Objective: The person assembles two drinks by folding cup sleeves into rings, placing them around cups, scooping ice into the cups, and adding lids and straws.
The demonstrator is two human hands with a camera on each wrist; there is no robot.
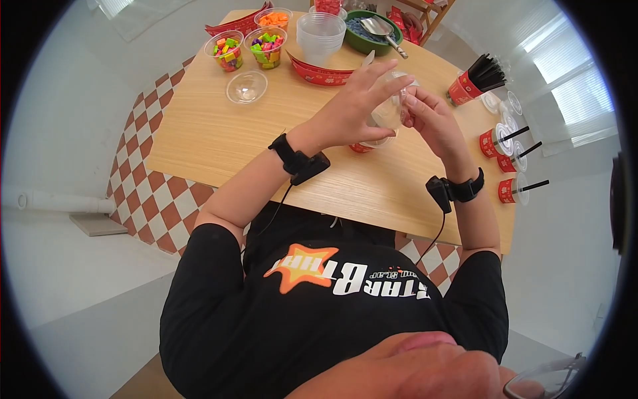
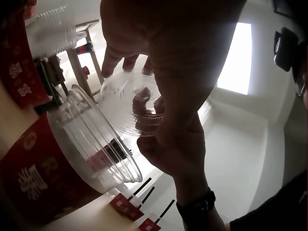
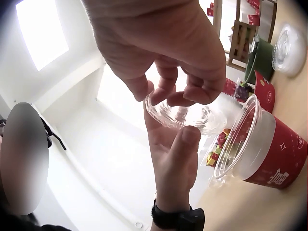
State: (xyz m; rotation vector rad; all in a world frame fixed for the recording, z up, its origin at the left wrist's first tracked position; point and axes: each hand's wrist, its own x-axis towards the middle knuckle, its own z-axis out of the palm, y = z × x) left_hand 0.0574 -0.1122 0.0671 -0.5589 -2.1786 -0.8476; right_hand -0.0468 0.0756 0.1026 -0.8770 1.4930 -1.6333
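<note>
A clear plastic dome lid (image 1: 387,113) is held up between both hands over the table. My left hand (image 1: 362,100) spreads around it, with the thumb on one side and the fingers on the other. From the right, my right hand (image 1: 430,120) pinches its rim between curled fingers and thumb. Just below stands a clear cup (image 3: 276,154) with a red printed sleeve, its top uncovered. In the head view the hands and lid hide most of that cup. The left wrist view shows the lid (image 2: 126,103) tilted beside the cup's rim.
At the back are cups of colourful pieces (image 1: 267,48), stacked clear cups (image 1: 320,40), a red paper tray (image 1: 319,73) and a green bowl (image 1: 357,42) with a metal scoop (image 1: 379,26). Another dome lid (image 1: 246,88) lies left. Black straws (image 1: 484,74) and several lidded cups (image 1: 488,143) stand right.
</note>
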